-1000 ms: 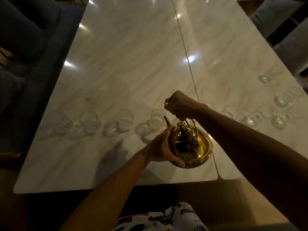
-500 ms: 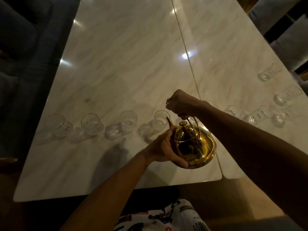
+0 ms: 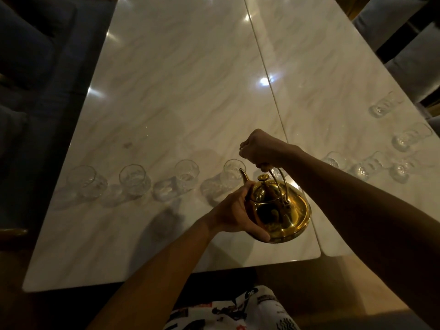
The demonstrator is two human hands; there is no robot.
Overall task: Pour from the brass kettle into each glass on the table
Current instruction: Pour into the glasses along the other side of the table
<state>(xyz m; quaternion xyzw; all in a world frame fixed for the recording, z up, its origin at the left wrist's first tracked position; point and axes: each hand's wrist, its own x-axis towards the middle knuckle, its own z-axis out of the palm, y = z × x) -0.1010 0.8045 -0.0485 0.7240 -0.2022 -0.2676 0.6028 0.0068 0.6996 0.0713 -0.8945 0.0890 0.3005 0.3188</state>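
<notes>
Four clear, thin-walled glasses (image 3: pixel 134 178) stand in a row on the glossy marble table (image 3: pixel 166 91), all left of my fingers. The fourth glass (image 3: pixel 232 171) sits just beyond the spout (image 3: pixel 244 175), far-left of the kettle (image 3: pixel 278 210), so the spout-to-rim line decides the pour. My left hand (image 3: pixel 234 210), the nearer one to that glass, curls round the kettle's smooth, round brass belly. The kettle hangs tipped over the table's near edge. My right hand (image 3: pixel 258 148) is clenched on its arched handle (image 3: pixel 273 175). The right glasses (image 3: pixel 362 169) wait well apart. I cannot tell whether anything flows.
</notes>
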